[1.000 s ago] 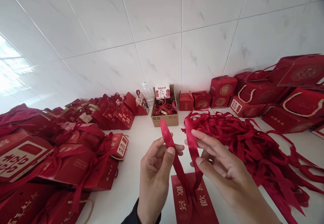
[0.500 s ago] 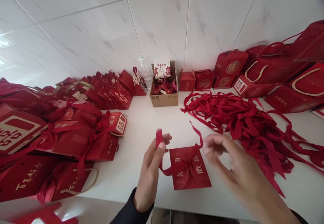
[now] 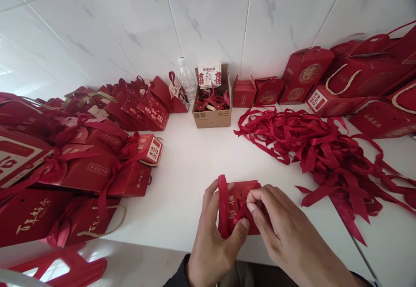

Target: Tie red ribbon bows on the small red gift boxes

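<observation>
And my left hand (image 3: 216, 241) curls round a shiny red satin ribbon (image 3: 222, 204), thumb pressed down, the flat-faced red cardboard box with gold lettering (image 3: 243, 187) right under my fingers! My right hand (image 3: 286, 230) pinches close on the ribbon's bunched part. If that thumb eases, slick satin could slip; an uneven pull could buckle the card.

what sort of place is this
Probably a workroom or packing corner: a white table against a tiled wall, with piled red gift boxes and a heap of loose red ribbon.
</observation>
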`<state>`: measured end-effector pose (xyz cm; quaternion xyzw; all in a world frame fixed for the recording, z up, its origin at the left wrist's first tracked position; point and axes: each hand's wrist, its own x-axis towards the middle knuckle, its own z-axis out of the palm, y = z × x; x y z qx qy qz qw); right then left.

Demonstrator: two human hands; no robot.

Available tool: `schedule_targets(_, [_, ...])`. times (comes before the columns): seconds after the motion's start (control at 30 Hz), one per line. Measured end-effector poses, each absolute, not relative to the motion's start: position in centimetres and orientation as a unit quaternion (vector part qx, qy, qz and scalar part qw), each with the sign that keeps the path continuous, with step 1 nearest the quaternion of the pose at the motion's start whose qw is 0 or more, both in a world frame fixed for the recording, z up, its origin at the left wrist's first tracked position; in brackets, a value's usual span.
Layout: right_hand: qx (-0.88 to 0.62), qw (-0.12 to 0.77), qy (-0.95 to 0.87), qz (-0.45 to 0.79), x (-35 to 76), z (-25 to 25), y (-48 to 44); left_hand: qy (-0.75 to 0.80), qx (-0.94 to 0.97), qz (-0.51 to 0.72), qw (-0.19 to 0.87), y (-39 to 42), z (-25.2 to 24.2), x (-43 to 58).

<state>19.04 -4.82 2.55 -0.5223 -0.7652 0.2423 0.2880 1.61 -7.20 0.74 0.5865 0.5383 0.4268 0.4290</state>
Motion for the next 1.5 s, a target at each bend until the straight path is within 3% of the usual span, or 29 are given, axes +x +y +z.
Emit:
schedule_targets(0.5, [-0.551, 0.291, -0.717, 0.311, 19.6, 4.2, -5.3, 0.565, 0.542, 0.449, 0.431, -7.5, 1.6, 1.8])
schedule_targets(0.7, [-0.539, 0.305, -0.752, 0.226, 20.5, 2.9, -4.4, 0.598, 0.518, 0.460, 0.402, -7.8, 1.8, 1.6])
schedule_targets(0.97, [-0.576, 0.303, -0.727, 0.217, 21.1, 3.6, -4.2, 0.617, 0.513, 0.465, 0.375, -7.9, 2.1, 0.1])
schedule_targets(1.1, [-0.601, 0.313, -0.694, 0.243, 21.3, 3.6, -4.3, 0.618, 0.483, 0.427, 0.451, -8.0, 2.4, -0.9])
schedule_targets(1.33, [-0.612, 0.293, -0.639, 0.363, 22.2, 2.7, -3.8, 0.496, 0.385, 0.493, 0.602, -7.9, 3.3, -1.5])
schedule_targets(1.5, [-0.620, 0.355, -0.579, 0.392, 21.4, 4.4, -3.7, 0.555, 0.467, 0.496, 0.479, -5.8, 4.5, -0.8])
